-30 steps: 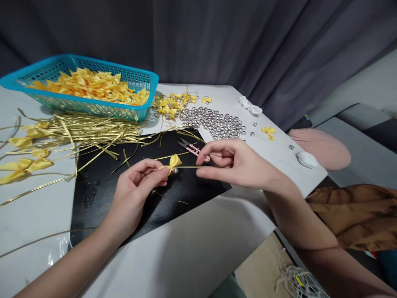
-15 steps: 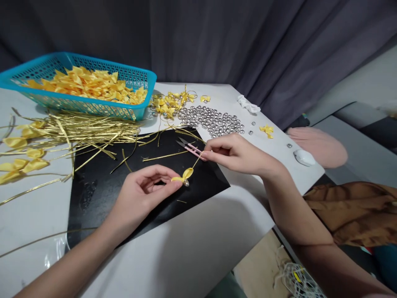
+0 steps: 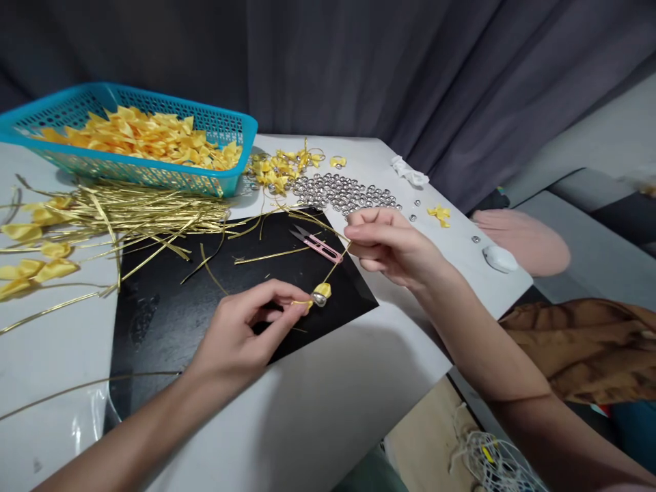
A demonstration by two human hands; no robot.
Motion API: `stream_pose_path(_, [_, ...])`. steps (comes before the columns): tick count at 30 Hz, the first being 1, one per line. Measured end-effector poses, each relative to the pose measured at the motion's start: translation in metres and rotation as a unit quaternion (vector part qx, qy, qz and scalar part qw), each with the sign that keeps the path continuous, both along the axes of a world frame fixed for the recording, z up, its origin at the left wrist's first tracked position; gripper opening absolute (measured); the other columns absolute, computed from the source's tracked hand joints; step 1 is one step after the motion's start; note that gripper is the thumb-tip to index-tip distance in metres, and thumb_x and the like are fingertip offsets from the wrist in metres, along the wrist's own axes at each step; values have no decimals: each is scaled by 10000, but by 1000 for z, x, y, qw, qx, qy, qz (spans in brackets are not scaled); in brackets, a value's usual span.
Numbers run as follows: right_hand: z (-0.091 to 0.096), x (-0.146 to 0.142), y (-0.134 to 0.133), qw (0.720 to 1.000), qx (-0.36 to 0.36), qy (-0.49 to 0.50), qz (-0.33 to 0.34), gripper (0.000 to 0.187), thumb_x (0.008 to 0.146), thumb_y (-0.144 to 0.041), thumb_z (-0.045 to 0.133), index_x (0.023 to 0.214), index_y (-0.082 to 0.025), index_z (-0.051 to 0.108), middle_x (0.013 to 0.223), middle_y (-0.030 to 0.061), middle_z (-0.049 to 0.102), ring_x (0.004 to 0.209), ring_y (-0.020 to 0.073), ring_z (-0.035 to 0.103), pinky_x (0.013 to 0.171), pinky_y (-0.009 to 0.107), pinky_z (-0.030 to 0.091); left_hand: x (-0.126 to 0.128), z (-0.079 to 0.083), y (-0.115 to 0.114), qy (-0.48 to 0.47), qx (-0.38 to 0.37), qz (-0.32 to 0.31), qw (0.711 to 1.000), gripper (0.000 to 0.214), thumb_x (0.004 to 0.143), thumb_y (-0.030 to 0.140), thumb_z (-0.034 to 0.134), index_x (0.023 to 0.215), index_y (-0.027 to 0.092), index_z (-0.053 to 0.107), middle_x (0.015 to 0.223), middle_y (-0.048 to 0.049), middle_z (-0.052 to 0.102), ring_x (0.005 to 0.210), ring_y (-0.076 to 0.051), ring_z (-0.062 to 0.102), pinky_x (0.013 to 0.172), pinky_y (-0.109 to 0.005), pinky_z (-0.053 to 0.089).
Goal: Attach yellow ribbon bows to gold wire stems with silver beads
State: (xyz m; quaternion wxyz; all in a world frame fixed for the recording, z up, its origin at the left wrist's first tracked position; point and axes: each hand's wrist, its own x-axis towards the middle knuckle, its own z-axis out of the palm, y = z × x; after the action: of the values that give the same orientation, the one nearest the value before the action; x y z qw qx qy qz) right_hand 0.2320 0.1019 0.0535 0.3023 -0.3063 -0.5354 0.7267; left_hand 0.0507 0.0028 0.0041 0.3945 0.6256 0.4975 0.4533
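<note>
My left hand [image 3: 256, 321] pinches one petal of a small yellow ribbon flower [image 3: 322, 290] above the black mat. A shiny silver bead [image 3: 318, 299] sits at the flower's middle. From the flower a thin gold tie [image 3: 338, 265] runs up to my right hand [image 3: 392, 246], whose thumb and forefinger are closed on its end. Pink thread snips [image 3: 322, 249] lie on the mat [image 3: 164, 328], just left of my right fingers and apart from them. Their blades point to the upper left.
A blue basket [image 3: 246, 133] of yellow ribbon pieces stands at the back left, with a pile of gold ties [image 3: 148, 208] before it. Silver beads [image 3: 348, 195] and finished-looking flowers [image 3: 279, 171] lie behind the mat. A white computer mouse [image 3: 500, 259] rests near the right edge.
My right hand has moved slightly up and right, off the snips, drawing the gold tie along. The flower has shifted right and turned, so its bead now faces me more.
</note>
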Motion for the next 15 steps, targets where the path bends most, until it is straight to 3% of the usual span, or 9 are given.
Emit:
stream_pose_path(8, [5, 4, -3, 999, 33, 0, -26, 412, 698, -188, 682, 496, -171, 323, 440, -100, 161, 378, -2, 125, 319, 125, 117, -3, -4, 1, 24, 31, 10, 999, 99, 804, 200, 603, 813, 192, 701, 777, -7, 742, 674, -109, 672, 590, -147, 513])
stream_pose_path(15, [11, 2, -9, 1000, 14, 16, -23, 431, 700, -212, 692, 516, -178, 303, 488, -93, 135, 397, 1, 90, 322, 133, 78, -6, -7, 2, 72, 93, 10, 993, 119, 812, 159, 583, 840, 172, 697, 777, -33, 739, 675, -130, 679, 580, -185, 523])
